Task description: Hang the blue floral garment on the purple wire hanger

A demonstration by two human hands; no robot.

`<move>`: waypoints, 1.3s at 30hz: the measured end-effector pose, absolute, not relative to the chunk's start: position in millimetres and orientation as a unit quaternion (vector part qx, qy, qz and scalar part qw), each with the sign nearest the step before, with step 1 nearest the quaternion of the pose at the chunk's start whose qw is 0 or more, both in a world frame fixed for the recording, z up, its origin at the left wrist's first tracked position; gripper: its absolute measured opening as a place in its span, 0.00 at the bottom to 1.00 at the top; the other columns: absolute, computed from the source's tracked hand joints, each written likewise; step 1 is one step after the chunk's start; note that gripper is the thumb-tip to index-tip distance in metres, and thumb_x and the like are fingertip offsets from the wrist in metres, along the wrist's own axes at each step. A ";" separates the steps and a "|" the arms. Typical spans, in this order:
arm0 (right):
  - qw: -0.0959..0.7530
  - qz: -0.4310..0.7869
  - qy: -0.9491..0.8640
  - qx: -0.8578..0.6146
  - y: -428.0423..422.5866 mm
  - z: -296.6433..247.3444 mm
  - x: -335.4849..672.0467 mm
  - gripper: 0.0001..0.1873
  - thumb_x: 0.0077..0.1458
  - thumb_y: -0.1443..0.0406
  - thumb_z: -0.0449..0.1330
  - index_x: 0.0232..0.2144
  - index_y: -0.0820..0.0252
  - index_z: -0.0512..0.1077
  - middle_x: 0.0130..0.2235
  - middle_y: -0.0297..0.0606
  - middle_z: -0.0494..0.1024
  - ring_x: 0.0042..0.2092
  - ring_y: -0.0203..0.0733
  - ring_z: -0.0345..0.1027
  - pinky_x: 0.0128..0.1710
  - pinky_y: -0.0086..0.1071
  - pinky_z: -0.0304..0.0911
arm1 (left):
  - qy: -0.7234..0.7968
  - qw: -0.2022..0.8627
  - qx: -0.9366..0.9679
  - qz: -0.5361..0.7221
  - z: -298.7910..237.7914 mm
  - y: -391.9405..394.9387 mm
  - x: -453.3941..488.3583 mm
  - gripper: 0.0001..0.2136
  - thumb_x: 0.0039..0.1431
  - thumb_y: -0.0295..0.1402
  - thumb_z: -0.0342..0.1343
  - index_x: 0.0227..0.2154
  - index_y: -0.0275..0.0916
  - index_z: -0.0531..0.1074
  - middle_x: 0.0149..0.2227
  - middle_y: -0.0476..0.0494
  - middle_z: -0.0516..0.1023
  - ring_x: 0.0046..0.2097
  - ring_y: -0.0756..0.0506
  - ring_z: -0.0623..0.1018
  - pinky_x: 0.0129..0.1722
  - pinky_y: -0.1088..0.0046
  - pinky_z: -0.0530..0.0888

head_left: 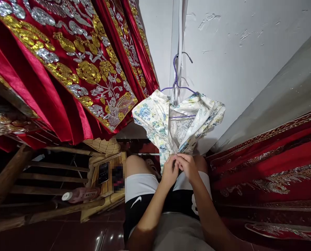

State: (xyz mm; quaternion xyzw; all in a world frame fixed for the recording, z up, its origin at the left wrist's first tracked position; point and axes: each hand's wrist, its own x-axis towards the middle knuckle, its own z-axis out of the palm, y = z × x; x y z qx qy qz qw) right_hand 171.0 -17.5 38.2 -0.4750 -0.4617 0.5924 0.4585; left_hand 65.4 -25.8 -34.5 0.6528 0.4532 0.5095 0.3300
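Observation:
A short-sleeved floral blouse (155,122), cream with blue, yellow and green flowers, hangs from a purple wire hanger (175,75) against the wall. Its collar and upper front are spread apart, showing the pale inside. Both my hands meet at the front opening, low on the blouse and above my lap. My left hand (169,169) pinches one front edge, and my right hand (187,165) pinches the other edge right beside it. The fingertips almost touch. Whatever small fastening lies between them is too small to make out.
Red cloth with gold and silver sequins (90,69) hangs at the left; more red embroidered fabric (275,167) is at the right. A bamboo bench (103,202) to my left bears a phone (103,173) and a pinkish bottle (82,194). Behind the blouse is a white wall (228,45).

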 end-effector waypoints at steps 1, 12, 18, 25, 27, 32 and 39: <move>0.456 0.594 -0.465 -0.472 -13.9 44.0 172.5 0.17 0.48 0.53 0.63 0.20 0.60 0.75 0.15 0.32 0.67 0.18 0.32 0.51 0.20 0.30 0.46 | 0.458 0.344 0.653 0.496 -36.4 -25.6 66.7 0.10 0.67 0.36 0.46 0.42 0.44 0.71 0.42 0.38 0.78 0.44 0.39 0.78 0.47 0.59 0.74; 0.586 0.499 -0.519 -0.372 76.2 182.8 177.3 0.14 0.52 0.57 0.67 0.26 0.65 0.78 0.15 0.30 0.67 0.16 0.27 0.50 0.16 0.26 0.43 | 0.519 0.239 0.747 0.341 -52.4 -13.1 46.8 0.15 0.73 0.36 0.37 0.34 0.43 0.67 0.31 0.41 0.73 0.34 0.42 0.74 0.35 0.67 0.68; 0.621 0.490 -0.506 -0.345 83.0 182.8 176.0 0.13 0.53 0.58 0.68 0.28 0.64 0.79 0.17 0.30 0.69 0.17 0.27 0.52 0.16 0.24 0.44 | 0.408 0.250 0.853 0.207 -27.5 17.5 23.7 0.12 0.69 0.34 0.49 0.29 0.40 0.69 0.29 0.46 0.75 0.32 0.45 0.76 0.35 0.72 0.69; 0.575 0.466 -0.570 -0.356 75.2 168.7 178.5 0.16 0.57 0.56 0.64 0.25 0.61 0.76 0.16 0.31 0.69 0.17 0.29 0.55 0.17 0.24 0.50 | 0.355 0.151 0.800 0.460 97.2 69.1 9.1 0.15 0.73 0.37 0.46 0.54 0.40 0.74 0.48 0.39 0.82 0.46 0.44 0.81 0.48 0.67 0.75; 0.576 0.457 -0.577 -0.356 72.8 172.1 177.6 0.15 0.58 0.58 0.62 0.24 0.61 0.74 0.16 0.31 0.69 0.17 0.29 0.55 0.18 0.25 0.50 | 0.333 0.107 0.766 0.539 136.1 81.4 11.1 0.16 0.74 0.38 0.45 0.56 0.41 0.72 0.44 0.42 0.82 0.40 0.47 0.80 0.42 0.70 0.75; 0.589 0.439 -0.579 -0.354 77.4 173.4 177.0 0.14 0.57 0.59 0.61 0.23 0.60 0.72 0.15 0.29 0.64 0.18 0.30 0.54 0.19 0.26 0.48 | 0.292 -0.034 0.821 0.490 182.2 94.0 16.8 0.12 0.73 0.37 0.49 0.43 0.38 0.76 0.37 0.43 0.79 0.39 0.47 0.77 0.40 0.71 0.71; 0.536 0.468 -0.582 -0.394 91.1 114.0 169.2 0.13 0.54 0.58 0.61 0.22 0.59 0.71 0.16 0.28 0.61 0.20 0.32 0.51 0.22 0.30 0.45 | 0.339 -0.129 0.701 0.614 176.1 88.5 4.3 0.07 0.70 0.33 0.52 0.36 0.40 0.73 0.36 0.44 0.78 0.42 0.44 0.75 0.51 0.63 0.67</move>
